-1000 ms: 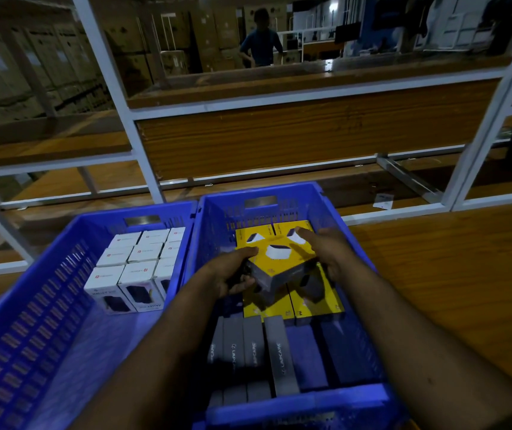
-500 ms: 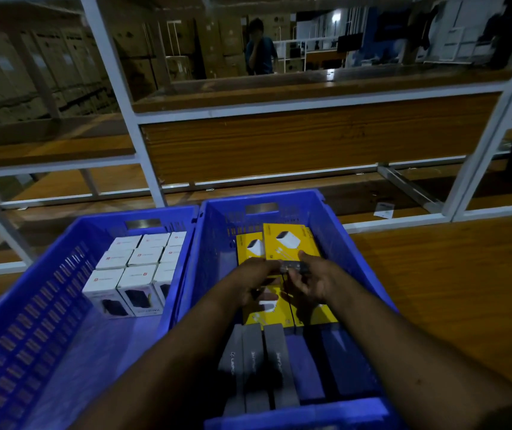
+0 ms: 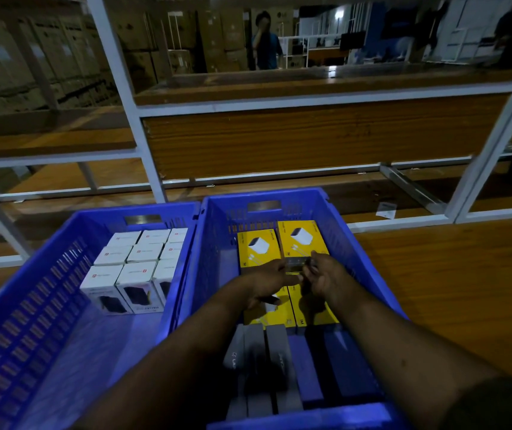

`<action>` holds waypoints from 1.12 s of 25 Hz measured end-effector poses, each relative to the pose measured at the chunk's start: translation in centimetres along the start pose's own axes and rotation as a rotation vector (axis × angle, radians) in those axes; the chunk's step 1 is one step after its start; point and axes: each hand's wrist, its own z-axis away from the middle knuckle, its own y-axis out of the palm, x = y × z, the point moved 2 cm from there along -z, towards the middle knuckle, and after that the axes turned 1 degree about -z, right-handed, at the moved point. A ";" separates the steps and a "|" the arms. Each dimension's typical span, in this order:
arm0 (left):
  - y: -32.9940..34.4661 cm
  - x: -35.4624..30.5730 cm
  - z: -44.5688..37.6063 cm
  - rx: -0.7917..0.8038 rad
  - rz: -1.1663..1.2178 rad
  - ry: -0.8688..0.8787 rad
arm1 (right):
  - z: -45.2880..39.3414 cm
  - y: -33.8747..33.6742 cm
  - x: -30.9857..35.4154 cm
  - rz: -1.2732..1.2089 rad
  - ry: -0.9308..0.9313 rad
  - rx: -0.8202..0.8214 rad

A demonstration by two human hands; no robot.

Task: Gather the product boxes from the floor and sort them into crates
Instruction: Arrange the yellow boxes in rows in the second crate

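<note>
Head view is showing the left hand (image 3: 271,279) and the right hand (image 3: 323,276) meeting over the right blue crate (image 3: 369,265). Both are pinching a small, dim item (image 3: 298,264) between their fingertips; its kind cannot be told in this light. The hands are hovering above the yellow product boxes (image 3: 258,248), which are lying flat in two columns against the crate's far wall. Grey boxes (image 3: 274,352) are standing on edge in the near part of the same crate. The left blue crate (image 3: 31,305) is holding white boxes (image 3: 133,265) in rows. Judged step: arranging the yellow group. The next move is likely calling for setting the held item down flush beside the yellow boxes, without shifting their alignment.
</note>
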 end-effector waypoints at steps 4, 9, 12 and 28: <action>0.4 -0.4 -0.6 -0.081 0.019 0.042 | 0.6 -0.3 0.6 -0.070 -0.006 0.112; 0.2 -0.8 -1.1 -0.086 0.078 0.055 | 0.5 0.2 0.7 -0.150 -0.035 0.087; 0.4 -0.6 -1.8 -0.057 0.122 0.055 | 0.6 0.6 0.8 -0.143 -0.030 0.109; -3.5 -0.9 0.0 -0.352 0.260 0.070 | 3.1 0.6 -1.1 1.111 -0.202 0.339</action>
